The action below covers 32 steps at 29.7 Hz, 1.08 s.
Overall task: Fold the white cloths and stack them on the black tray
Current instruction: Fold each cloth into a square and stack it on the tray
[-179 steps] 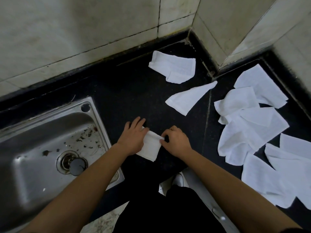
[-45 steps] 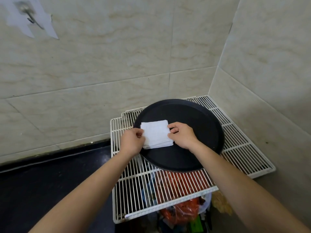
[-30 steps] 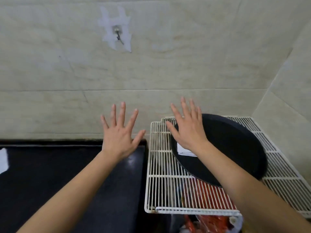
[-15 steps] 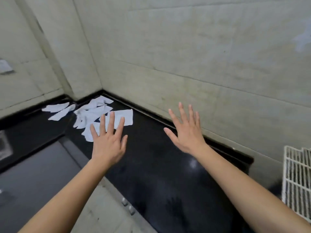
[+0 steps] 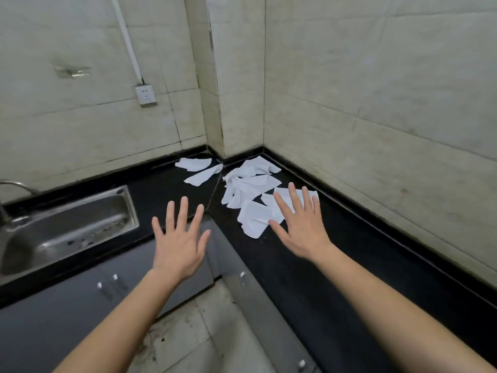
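Several unfolded white cloths lie scattered in the corner of the black countertop [image 5: 322, 265]. The nearest cloth [image 5: 255, 218] lies just left of my right hand [image 5: 301, 224]. A pile of cloths [image 5: 250, 184] sits behind it, and two more cloths [image 5: 200, 170] lie to the left of the corner. My left hand [image 5: 178, 242] is raised in the air over the counter's inner edge. Both hands are held out with fingers spread and hold nothing. The black tray is out of view.
A steel sink [image 5: 67, 224] is set in the counter at the left, with a tap [image 5: 16, 185] behind it. Grey cabinet doors [image 5: 107, 292] run below. A wall socket [image 5: 145, 95] is on the tiled wall. Floor tiles [image 5: 201, 332] show between my arms.
I set the folded cloth on the black tray and let go. My view has turned left from the wire rack back to the counter corner. Both empty hands are now nearer the cloths.
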{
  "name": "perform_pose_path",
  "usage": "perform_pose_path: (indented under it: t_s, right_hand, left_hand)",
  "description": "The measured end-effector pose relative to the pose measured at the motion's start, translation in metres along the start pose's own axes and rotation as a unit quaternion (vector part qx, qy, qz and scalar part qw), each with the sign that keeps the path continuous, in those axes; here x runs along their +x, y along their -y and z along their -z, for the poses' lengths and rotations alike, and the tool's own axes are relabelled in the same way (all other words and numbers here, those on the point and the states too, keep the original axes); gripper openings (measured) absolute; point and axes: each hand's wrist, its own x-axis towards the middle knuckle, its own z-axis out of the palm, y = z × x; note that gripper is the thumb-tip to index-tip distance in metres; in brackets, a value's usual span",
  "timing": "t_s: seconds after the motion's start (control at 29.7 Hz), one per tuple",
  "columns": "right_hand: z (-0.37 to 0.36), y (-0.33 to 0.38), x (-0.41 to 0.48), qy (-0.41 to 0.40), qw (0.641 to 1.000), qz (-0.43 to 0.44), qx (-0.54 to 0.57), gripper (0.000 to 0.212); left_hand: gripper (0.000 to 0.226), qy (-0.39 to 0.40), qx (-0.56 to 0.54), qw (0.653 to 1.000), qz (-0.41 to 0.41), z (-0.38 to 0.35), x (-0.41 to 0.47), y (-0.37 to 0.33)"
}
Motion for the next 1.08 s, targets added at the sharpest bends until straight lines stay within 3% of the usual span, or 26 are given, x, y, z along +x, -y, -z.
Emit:
perform_pose_path:
  t_s: [0.27, 0.61, 0.84, 1.08]
  right_hand:
    - [-0.062, 0.043, 0.086, 0.055, 0.998, 0.017, 0.008, 0.069]
    - [-0.139, 0.055, 0.239, 0.098, 0.995, 0.003, 0.012, 0.082]
    - [-0.168, 0.083, 0.352, 0.106, 0.993, -0.002, 0.057, 0.07]
    - [-0.221, 0.123, 0.442, 0.155, 0.987, 0.015, 0.029, 0.064]
  left_hand:
    - [0.067, 0.054, -0.011, 0.998, 0.015, -0.063, 0.047, 0.058]
    - [0.08, 0.134, 0.006, 0.991, 0.002, -0.129, 0.2, 0.114]
    - [0.069, 0.148, 0.003, 0.989, 0.012, -0.155, 0.297, 0.169]
    - [0.067, 0.188, -0.038, 0.981, 0.021, -0.213, 0.377, 0.224]
